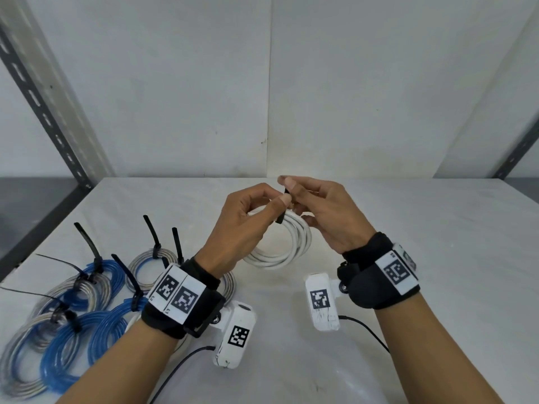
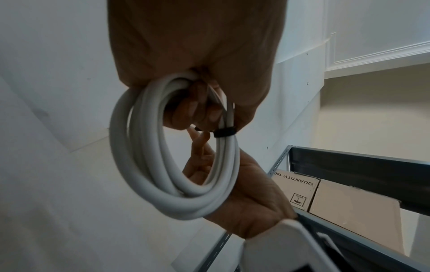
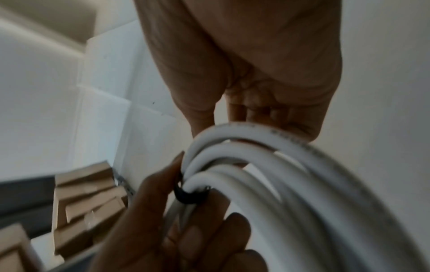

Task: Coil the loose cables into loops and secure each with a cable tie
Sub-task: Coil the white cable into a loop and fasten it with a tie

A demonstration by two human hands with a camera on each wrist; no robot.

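A white cable coil (image 1: 287,243) hangs in the air above the white table (image 1: 408,287). My left hand (image 1: 278,204) grips it, fingers (image 2: 197,108) curled through the loops and the thumb pressed against the black cable tie (image 1: 282,209). My right hand (image 1: 287,183) pinches the tie's free end between thumb and forefinger just above the coil. In the left wrist view the tie (image 2: 224,132) forms a band around the bundled loops (image 2: 177,165). The right wrist view shows the same band (image 3: 188,195) on the coil (image 3: 291,174), blurred.
Several coils of blue and clear cable (image 1: 73,310), each bound with a black tie, lie on the table's left side. A grey slotted shelf post (image 1: 43,112) rises at the left. Cardboard boxes (image 2: 325,198) sit on a nearby shelf. A white wall stands behind the table.
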